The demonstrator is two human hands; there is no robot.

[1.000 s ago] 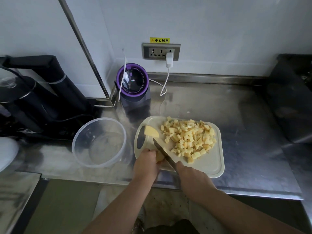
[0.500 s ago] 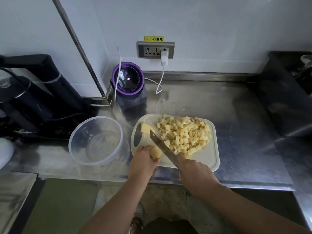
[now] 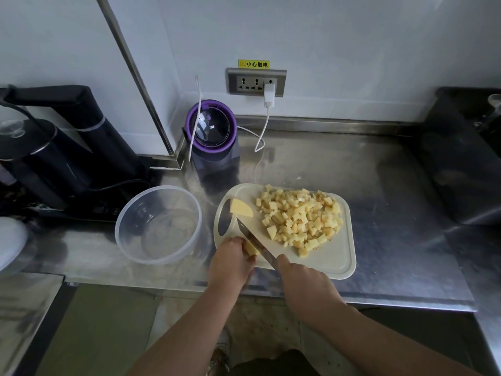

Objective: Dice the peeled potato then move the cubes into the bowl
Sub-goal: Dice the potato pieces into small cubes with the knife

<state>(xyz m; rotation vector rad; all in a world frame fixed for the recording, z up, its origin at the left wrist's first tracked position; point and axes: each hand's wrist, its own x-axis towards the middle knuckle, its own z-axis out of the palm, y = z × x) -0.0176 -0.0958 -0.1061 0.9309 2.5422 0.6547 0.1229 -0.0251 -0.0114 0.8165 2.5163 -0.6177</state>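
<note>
Left hand is curled over a small potato chunk at the near-left edge of the white cutting board. Right hand grips the knife, blade angled right against that chunk. Another potato wedge sits by the board's handle hole, big pile of cubes on the right half. Clear plastic bowl sits just left of the board, on the steel counter.

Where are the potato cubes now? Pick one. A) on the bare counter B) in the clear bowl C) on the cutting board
C: the potato cubes lie heaped on the cutting board, and the clear bowl beside it holds none.
</note>
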